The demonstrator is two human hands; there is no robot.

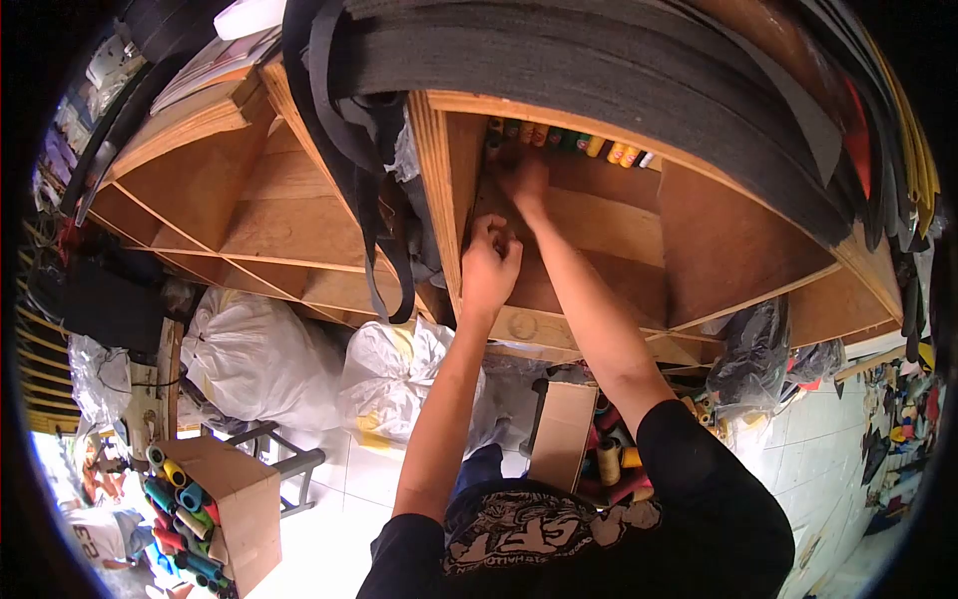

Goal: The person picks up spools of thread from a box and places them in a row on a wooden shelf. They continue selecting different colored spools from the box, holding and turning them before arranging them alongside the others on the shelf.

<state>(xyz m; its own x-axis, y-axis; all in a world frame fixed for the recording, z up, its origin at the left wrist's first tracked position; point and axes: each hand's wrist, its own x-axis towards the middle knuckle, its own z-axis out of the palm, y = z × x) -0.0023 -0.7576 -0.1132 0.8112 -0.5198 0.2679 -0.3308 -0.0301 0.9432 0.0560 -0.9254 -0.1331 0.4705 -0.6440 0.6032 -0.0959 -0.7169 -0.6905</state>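
Inside a compartment of the wooden shelf (431,150), my right hand (523,178) reaches to the back left, close to a row of coloured thread spools (596,147). Its fingers are in shadow, and what they touch cannot be made out. My left hand (491,268) is lower and nearer, beside the compartment's left wall, with its fingers curled. Whether something small is between those fingers is too unclear to tell. Dark grey fabric strips (559,62) lie along the shelf top, and some hang down left of the compartment.
White sacks (254,354) stand below the shelf at left. A cardboard box (235,509) of thread spools is at lower left, and another open box (561,429) with spools sits before my body. A black plastic bag (750,349) hangs at right.
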